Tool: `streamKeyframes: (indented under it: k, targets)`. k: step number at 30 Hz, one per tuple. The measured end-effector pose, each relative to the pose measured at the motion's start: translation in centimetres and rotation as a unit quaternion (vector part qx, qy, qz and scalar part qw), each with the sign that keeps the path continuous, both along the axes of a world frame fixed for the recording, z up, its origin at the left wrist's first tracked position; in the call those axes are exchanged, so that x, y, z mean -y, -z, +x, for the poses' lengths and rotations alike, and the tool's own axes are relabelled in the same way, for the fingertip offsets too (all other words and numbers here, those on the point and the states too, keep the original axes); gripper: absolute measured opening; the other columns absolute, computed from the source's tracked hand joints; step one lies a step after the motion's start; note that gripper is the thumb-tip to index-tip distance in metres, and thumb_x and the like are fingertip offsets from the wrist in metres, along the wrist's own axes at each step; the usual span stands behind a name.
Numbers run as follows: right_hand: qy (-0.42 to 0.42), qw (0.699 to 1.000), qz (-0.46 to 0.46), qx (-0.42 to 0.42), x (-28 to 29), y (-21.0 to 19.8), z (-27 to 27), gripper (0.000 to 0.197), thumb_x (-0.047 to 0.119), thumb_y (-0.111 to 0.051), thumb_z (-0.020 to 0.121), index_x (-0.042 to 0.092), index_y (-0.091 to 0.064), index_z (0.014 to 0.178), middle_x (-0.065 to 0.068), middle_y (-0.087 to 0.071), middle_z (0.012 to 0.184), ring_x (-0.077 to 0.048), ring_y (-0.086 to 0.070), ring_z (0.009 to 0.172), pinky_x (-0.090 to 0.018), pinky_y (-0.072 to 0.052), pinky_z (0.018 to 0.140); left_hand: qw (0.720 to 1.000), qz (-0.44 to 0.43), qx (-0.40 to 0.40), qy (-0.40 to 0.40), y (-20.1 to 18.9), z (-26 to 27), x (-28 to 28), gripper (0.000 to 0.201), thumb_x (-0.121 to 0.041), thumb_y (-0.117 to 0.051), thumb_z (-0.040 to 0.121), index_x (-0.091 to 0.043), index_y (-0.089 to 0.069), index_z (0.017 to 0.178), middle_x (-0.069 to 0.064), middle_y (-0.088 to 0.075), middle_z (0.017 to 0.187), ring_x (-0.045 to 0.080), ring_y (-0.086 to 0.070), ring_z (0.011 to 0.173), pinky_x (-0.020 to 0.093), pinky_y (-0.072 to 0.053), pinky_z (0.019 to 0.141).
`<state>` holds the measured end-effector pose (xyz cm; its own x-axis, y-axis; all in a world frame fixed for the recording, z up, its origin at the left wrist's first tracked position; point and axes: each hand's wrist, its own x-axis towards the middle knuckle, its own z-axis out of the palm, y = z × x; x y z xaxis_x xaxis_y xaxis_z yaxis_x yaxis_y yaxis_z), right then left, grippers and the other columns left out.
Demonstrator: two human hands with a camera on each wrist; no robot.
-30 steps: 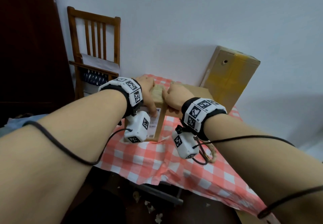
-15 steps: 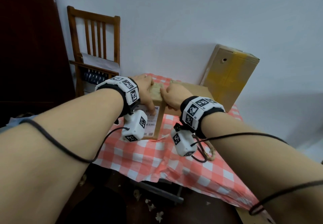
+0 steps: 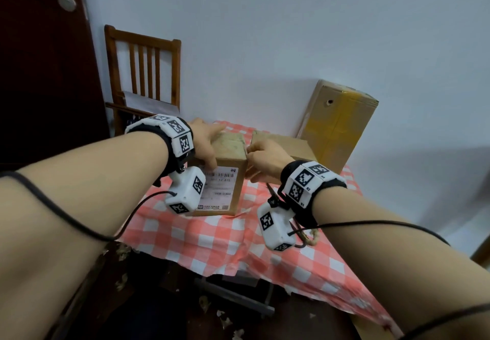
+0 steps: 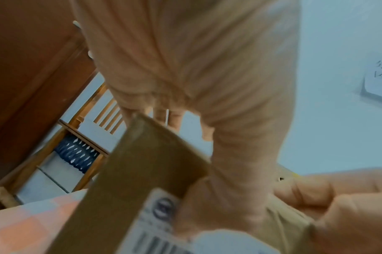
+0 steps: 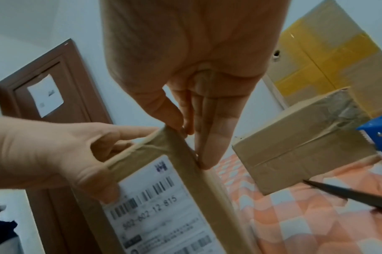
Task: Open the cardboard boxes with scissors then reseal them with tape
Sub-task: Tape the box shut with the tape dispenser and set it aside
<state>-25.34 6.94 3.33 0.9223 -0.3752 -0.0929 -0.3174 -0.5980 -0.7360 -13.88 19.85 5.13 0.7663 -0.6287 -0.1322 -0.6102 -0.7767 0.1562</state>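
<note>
Nearest me, low in the head view, a pair of scissors (image 3: 307,236) lies on the checked tablecloth (image 3: 212,244) under my right wrist; only a handle loop shows there, and a dark blade crosses the lower right of the right wrist view.

At the middle of the frame stands the labelled box (image 3: 225,177), upright on its end on the cloth. My left hand (image 3: 205,144) lies over its top, fingers reaching across and thumb down on the white shipping label (image 5: 162,202), so it grasps the box. My right hand (image 3: 265,158) has thumb and fingers pressed to the box's right upper edge (image 5: 204,159), where brown tape wraps the corner; whether it pinches a tape end or only smooths it I cannot tell.

I judge this box light and fairly stiff. The taped faces look smooth and could slip under fingertips, so I would hold it by the corners and bare card edges, and press gently on the flaps.

Just beyond, right of centre, a second box (image 3: 289,144) lies flat, taped across its seams. At the upper right a tall box (image 3: 339,124) with yellow tape leans against the wall. A wooden chair (image 3: 143,74) stands at the upper left.
</note>
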Motion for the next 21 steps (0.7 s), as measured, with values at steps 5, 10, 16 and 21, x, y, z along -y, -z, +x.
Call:
streamKeyframes:
  k: [5,10,16,21]
  targets:
    - [-0.037,0.999,0.011,0.019,0.1,-0.3,-0.5,0.073,0.008,-0.069,0.080,0.015,-0.029,0.141,-0.002,-0.059,0.101,-0.019,-0.061,0.091,-0.027,-0.053,0.071,0.986,-0.167,-0.013,-0.022,-0.8,-0.9,-0.8,0.120,-0.033,-0.085,0.063,-0.029,-0.006,0.153,0.010,-0.042,0.142,0.030,-0.046,0.121,0.043,-0.047,0.097]
    - [-0.003,0.998,-0.059,0.009,-1.0,1.3,-0.1,0.139,0.051,-0.089,0.048,0.024,-0.001,0.151,-0.011,-0.022,0.152,-0.031,-0.026,0.140,-0.049,-0.034,0.110,0.968,-0.241,0.033,-0.067,-0.7,-1.7,0.3,0.123,-0.050,-0.081,0.060,-0.024,-0.006,0.153,0.012,-0.043,0.139,0.035,-0.034,0.129,0.045,-0.036,0.106]
    - [0.089,0.993,-0.031,0.067,-1.8,1.8,-0.1,0.133,0.060,-0.082,0.056,0.024,0.003,0.151,-0.015,-0.008,0.154,-0.035,-0.017,0.142,-0.050,-0.027,0.114,0.929,-0.344,-0.100,-0.088,-1.0,-3.0,0.2,0.118,-0.073,-0.063,0.061,-0.018,-0.013,0.153,0.014,-0.034,0.150,0.033,-0.032,0.136,0.049,-0.033,0.110]
    - [0.115,0.976,0.148,0.113,0.1,1.9,0.3,0.145,0.060,-0.090,0.021,0.037,-0.018,0.145,-0.008,-0.034,0.144,-0.032,-0.046,0.126,-0.054,-0.048,0.095,0.804,-0.494,-0.294,-0.150,-1.2,-3.3,-1.7,0.015,-0.014,-0.042,0.095,-0.013,-0.051,0.084,0.010,-0.051,0.095,0.021,-0.052,0.083,0.030,-0.051,0.074]
